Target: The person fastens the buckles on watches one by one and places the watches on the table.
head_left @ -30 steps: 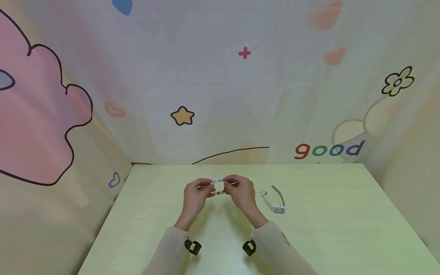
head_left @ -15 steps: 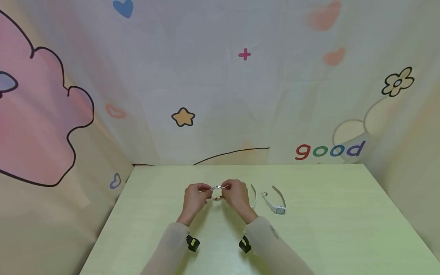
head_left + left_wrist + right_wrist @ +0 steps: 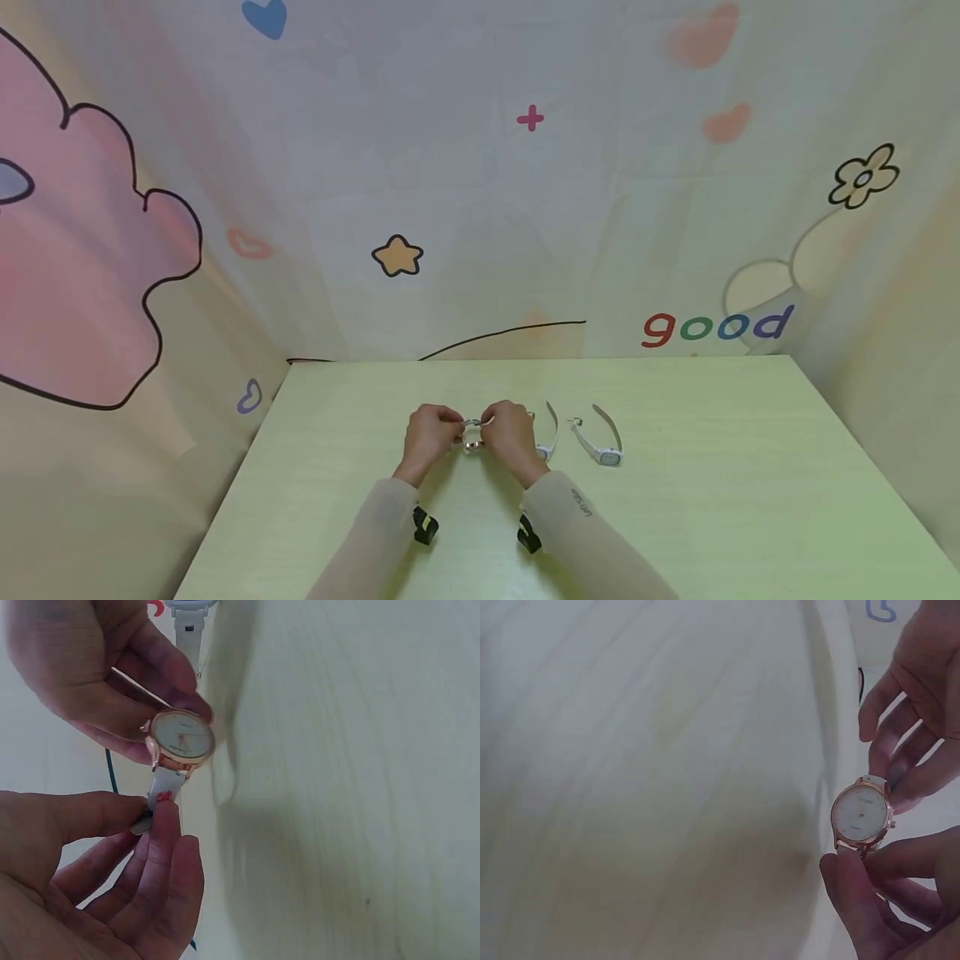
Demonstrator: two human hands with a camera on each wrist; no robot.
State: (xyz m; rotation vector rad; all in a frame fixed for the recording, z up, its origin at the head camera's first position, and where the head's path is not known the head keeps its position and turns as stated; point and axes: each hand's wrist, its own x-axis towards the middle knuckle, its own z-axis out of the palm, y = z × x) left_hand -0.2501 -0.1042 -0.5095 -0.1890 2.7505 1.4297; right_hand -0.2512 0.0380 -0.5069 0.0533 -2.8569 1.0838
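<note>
I see my left hand (image 3: 431, 435) and right hand (image 3: 510, 437) each pinching the pale strap (image 3: 163, 786) of the rose-gold watch (image 3: 860, 814), left of the rightmost white watch (image 3: 609, 457). If one pinch slackens, the heavier case could swing loose, I judge.

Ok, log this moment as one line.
left hand: pinching strap; right hand: pinching strap; rose-gold watch: held above table; white watch, partly hidden watch: on table, at right

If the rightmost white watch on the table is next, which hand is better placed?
Probably the right hand: it is nearer that white watch. The left hand is farther off, beyond the rose-gold watch. Both hands hold the latter, so the right would first have to let go.
</note>
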